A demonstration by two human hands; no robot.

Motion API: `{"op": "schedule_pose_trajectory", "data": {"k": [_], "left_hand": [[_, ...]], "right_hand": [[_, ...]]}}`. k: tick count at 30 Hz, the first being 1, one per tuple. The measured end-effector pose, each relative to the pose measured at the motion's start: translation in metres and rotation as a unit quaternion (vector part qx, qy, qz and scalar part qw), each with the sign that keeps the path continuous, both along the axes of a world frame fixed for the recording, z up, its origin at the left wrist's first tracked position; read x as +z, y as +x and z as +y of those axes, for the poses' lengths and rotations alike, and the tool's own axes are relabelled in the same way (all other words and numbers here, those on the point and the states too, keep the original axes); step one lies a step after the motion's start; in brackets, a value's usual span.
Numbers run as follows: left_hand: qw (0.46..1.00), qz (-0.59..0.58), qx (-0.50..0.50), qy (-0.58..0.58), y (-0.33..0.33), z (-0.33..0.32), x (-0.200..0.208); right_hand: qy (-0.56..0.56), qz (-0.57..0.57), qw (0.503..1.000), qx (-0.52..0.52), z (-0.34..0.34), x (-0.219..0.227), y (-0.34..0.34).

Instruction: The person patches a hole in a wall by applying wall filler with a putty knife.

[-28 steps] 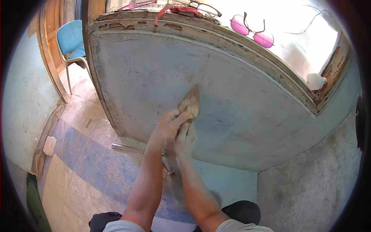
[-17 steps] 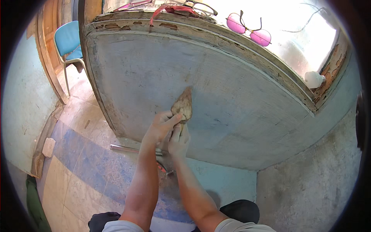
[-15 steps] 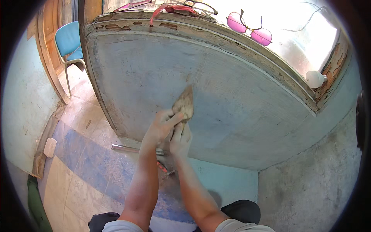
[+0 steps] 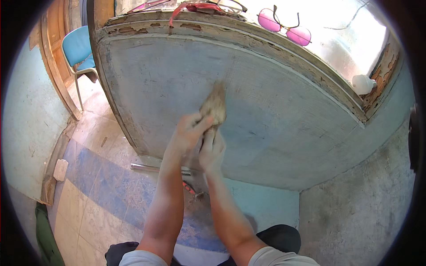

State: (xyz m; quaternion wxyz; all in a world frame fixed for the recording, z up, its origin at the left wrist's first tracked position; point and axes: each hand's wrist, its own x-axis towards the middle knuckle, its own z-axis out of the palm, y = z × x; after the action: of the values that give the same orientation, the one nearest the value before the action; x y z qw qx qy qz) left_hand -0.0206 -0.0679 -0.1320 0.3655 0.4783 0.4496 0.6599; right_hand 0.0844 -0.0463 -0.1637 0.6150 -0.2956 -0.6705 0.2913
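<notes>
Both my hands, coated in pale dust, are closed around a pointed trowel (image 4: 214, 106) in front of the blue-grey wall (image 4: 146, 88). Its worn, dusty blade points up and away from me, slightly smeared by motion, with the tip at the wall surface. My left hand (image 4: 188, 129) grips the blade's lower left edge, its thumb lying across the face. Just below and to the right, my right hand (image 4: 212, 151) wraps the handle, which is mostly hidden by the fingers.
Above the wall, a peeling wooden sill (image 4: 195, 27) carries pink-lensed sunglasses (image 4: 286, 29), a red strap (image 4: 191, 8) and a white bulb (image 4: 363, 84). Below lie a metal tube (image 4: 146, 167) and a red-handled tool (image 4: 189, 188). A blue chair (image 4: 77, 48) stands far left.
Both hands and the trowel have moved slightly up and right along the wall. The grip is unchanged, and the whole view has shifted a little.
</notes>
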Motion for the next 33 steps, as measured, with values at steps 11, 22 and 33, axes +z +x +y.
{"op": "schedule_pose_trajectory", "data": {"k": [11,22,33], "left_hand": [[0.999,-0.031,-0.027,-0.032,0.012,-0.013,0.008],[0.999,0.027,0.038,-0.015,0.006,-0.014,0.007],[0.998,0.032,0.038,0.04,0.006,-0.011,0.07]], "right_hand": [[-0.003,0.025,0.999,-0.047,-0.007,-0.029,-0.005],[0.007,-0.023,0.999,-0.029,0.004,-0.039,-0.008],[-0.059,0.039,0.997,0.025,0.005,0.023,-0.02]]}}
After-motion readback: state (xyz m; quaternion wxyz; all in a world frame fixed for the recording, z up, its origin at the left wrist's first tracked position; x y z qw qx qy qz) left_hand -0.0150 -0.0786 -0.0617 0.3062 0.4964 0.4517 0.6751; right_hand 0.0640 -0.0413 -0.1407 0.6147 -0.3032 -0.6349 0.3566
